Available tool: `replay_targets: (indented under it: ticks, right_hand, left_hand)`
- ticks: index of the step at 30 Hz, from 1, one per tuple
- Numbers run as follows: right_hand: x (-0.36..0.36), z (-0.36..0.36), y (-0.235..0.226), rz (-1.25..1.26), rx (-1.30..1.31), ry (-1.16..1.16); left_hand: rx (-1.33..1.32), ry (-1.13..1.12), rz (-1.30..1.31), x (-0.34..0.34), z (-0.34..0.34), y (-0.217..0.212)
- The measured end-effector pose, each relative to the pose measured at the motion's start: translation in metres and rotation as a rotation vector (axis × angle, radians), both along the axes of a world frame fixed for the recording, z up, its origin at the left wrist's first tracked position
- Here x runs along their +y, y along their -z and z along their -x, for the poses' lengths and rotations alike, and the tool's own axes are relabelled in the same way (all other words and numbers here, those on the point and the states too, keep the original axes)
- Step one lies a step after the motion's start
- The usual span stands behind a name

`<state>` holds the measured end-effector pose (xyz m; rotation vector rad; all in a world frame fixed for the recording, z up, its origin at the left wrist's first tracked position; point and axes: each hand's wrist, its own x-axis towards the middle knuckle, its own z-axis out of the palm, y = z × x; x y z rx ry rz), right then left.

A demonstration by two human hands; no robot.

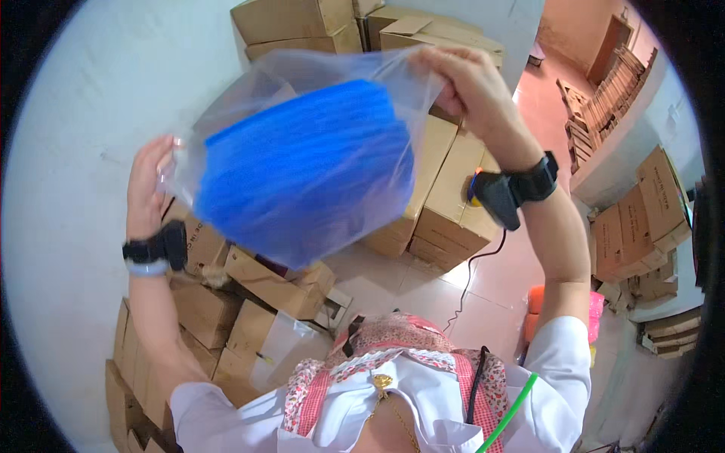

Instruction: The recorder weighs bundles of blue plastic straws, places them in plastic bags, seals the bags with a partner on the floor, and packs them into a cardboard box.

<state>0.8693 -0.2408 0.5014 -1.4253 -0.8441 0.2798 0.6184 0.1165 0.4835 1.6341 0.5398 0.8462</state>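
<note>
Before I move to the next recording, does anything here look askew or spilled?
The cartons at lower left look askew: they lie at mismatched angles instead of squarely stacked. The clear bag between the left hand and right hand shows no visible spill.

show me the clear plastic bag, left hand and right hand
Clear plastic bag point(415, 92): head view, bare upper right part
Left hand point(143, 180): head view, its middle
Right hand point(477, 87): head view, its middle
</note>
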Motion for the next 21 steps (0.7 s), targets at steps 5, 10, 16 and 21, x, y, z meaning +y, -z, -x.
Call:
replay_targets:
  ticks: [5,10,16,21]
  right_hand:
    - [0.002,-0.081,0.000,-0.052,-0.049,0.120]
    - [0.017,-0.122,0.011,-0.040,-0.061,0.248]
    - [0.053,-0.137,0.021,-0.033,-0.016,0.337]
    - [0.071,-0.168,0.036,-0.005,0.067,0.438]
  left_hand:
    - [0.185,0.239,-0.217,0.056,-0.134,-0.041]
    - [0.299,0.304,-0.325,0.096,-0.233,-0.056]
    - [0.269,0.542,-0.349,0.149,-0.347,-0.052]
    - [0.302,0.682,-0.385,0.172,-0.420,-0.044]
